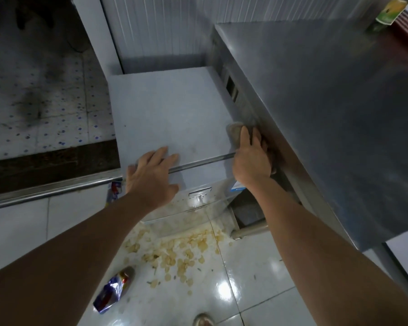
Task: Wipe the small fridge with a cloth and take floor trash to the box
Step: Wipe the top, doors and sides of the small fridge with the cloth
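The small white fridge [172, 118] stands on the floor, tucked against the side of a stainless-steel worktop [327, 114] on its right and a ribbed white wall panel behind. The left hand [151, 175] lies flat on the front edge of the fridge top, fingers straight and spread, holding nothing. The right hand [251, 158] presses a beige cloth [236, 130] against the top's right front corner, right where the fridge meets the worktop's side; its fingers curl over the cloth, part of which pokes out ahead of the fingertips. A dark trim strip runs along the front edge of the fridge top between the two hands. On the fridge front below sit a small framed mark and a blue-and-white sticker [239, 187], both too blurred to read. On the glossy white floor tiles in front of the fridge lies a scatter of pale yellow flakes [174, 252], and near them a crumpled blue, red and silver snack wrapper [114, 290] whose print is illegible. Another colourful wrapper [114, 190] sits beside the fridge's left front corner, its lettering likewise unreadable. At the worktop's far end stands a green-and-yellow carton [390, 10], label unclear.
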